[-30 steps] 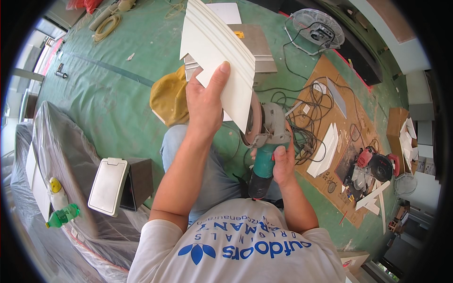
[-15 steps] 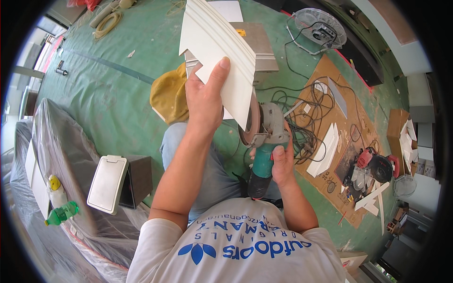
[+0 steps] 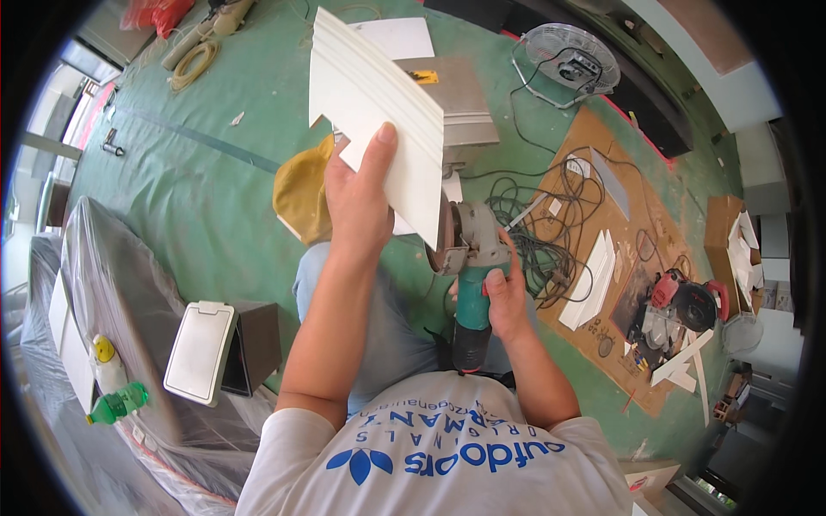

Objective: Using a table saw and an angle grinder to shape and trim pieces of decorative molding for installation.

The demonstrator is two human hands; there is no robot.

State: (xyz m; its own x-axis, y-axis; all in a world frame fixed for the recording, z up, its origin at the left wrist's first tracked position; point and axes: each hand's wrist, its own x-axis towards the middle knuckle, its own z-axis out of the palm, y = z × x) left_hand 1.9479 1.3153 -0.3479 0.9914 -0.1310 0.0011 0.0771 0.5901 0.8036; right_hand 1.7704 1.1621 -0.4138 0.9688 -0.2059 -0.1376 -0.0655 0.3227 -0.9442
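Note:
My left hand (image 3: 360, 189) grips a white moulding piece (image 3: 370, 86) with grooved strips along one long edge and a notch cut in the other. My right hand (image 3: 503, 297) is closed round a teal angle grinder (image 3: 473, 301), whose guard and disc sit at the moulding's lower end, partly hidden by it; whether they touch I cannot tell. Behind the moulding are a grey metal object (image 3: 465, 95) with a yellow label and a mustard-yellow cloth item (image 3: 297, 193) on the green floor covering (image 3: 198, 198).
Tangled cables (image 3: 559, 267) cross cardboard (image 3: 645, 370) at right, near a red circular saw (image 3: 680, 301) and white offcuts (image 3: 589, 279). A fan (image 3: 568, 60) stands at upper right. At left are plastic sheeting (image 3: 103, 258), bottles (image 3: 120, 400) and a white flat-lidded object (image 3: 198, 348).
My left hand and the moulding have moved left and downward in the picture. The grinder in my right hand sits slightly lower and further left.

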